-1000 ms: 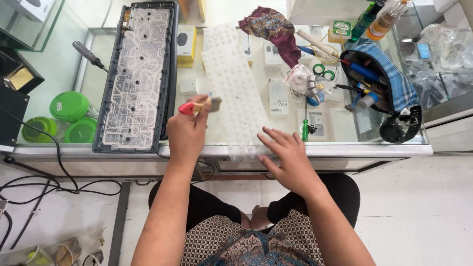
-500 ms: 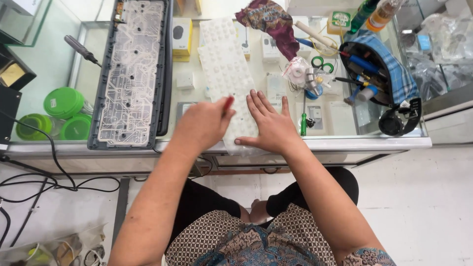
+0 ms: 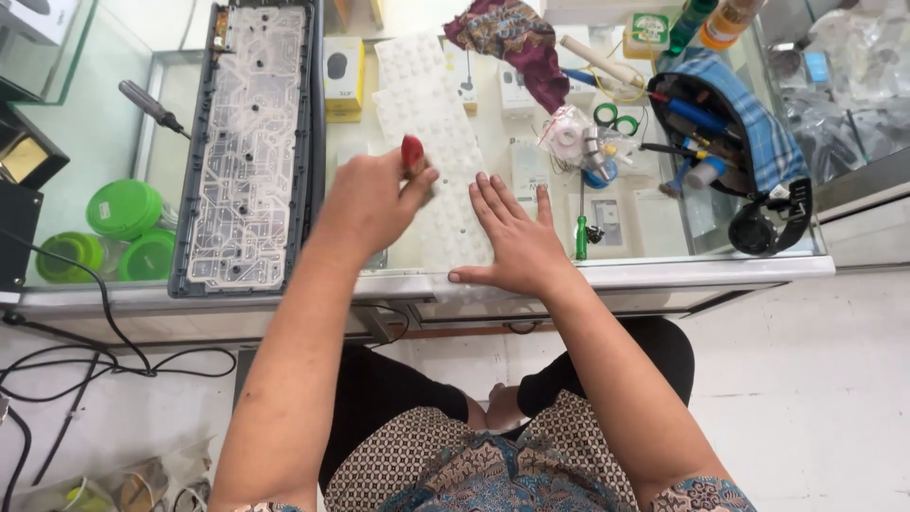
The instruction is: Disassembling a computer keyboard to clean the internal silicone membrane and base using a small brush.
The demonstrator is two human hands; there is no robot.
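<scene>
The left hand [image 3: 374, 199] is curled in a fist around a small red-handled tool [image 3: 412, 152], held over the white bumpy rubber sheet [image 3: 431, 123]. That sheet lies on the glass counter [image 3: 664, 270], running from the near edge to the far side. The right hand [image 3: 517, 242] is spread flat, pressing down on the sheet's near end. To the left lies an opened grey keyboard [image 3: 248, 142]. A green screwdriver [image 3: 581, 237] sits just right of the flat hand.

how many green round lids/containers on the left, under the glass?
3. One large lid sits highest, one is at the far left edge, one lies beside the opened keyboard base. More may be hidden under that base.
</scene>
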